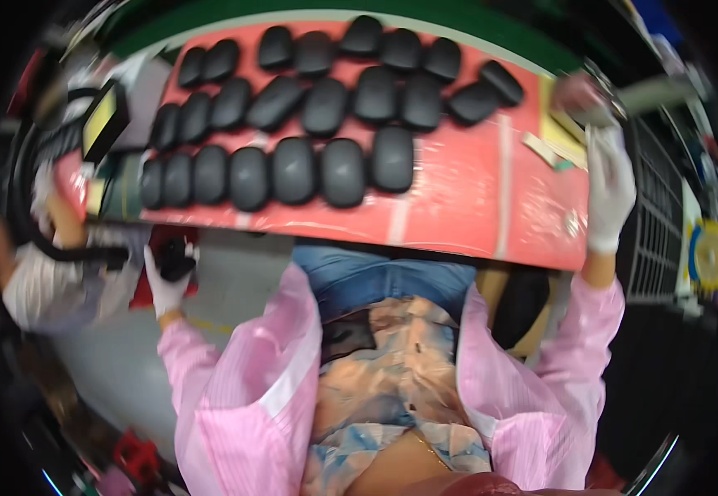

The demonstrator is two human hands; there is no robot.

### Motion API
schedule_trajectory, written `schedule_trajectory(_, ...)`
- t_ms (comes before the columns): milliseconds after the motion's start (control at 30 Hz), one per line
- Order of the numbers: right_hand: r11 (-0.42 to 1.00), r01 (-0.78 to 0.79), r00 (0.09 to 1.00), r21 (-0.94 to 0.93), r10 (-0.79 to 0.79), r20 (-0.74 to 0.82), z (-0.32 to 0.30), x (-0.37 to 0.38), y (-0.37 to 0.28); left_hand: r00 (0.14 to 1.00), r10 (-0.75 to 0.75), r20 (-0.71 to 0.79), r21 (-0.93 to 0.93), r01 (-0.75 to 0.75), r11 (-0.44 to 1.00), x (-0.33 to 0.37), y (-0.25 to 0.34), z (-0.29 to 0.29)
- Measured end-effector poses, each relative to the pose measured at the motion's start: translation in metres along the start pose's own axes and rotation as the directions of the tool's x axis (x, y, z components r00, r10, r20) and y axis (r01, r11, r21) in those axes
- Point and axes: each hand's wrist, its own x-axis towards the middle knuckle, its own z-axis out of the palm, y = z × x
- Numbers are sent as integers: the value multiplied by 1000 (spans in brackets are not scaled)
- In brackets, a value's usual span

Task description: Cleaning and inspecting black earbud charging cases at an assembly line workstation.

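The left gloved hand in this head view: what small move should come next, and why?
Probably bring the left hand up over the red mat. It is off the mat's near side and seems to hold a black object, though blur hides the grip. The front row of black mouse-shaped pieces ends partway, leaving bare mat to its right.

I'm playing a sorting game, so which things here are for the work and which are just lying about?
Probably for the work:
black rounded pieces, in rows on the red table covering
dark thing by the left hand
blurred pinkish thing by the right hand

Probably just lying about:
yellow-and-blue round thing, far right
red thing, lower left
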Motion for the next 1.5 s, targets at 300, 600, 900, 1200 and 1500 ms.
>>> schedule_trajectory(300,917,23,976,-399,67,209,-27,117,125,627,-60,777,290,-272,918,-108,-49,160)
schedule_trajectory(600,995,-25,990,-92,38,138,-47,99,88,416,122,901,33,-346,938,-150,-148,324)
schedule_trajectory(900,774,422,793,473,-568,221,27,-17,-139,449,-146,882,211,-98,973,-146,-175,307)
schedule_trajectory(1200,846,309,827,434,-464,317,18,-32,-133,397,91,913,87,-408,909,-153,-190,320)
schedule_trajectory(1500,876,335,829,348,-449,333,23,-37,-127,384,33,923,110,-343,933,-153,-193,320)
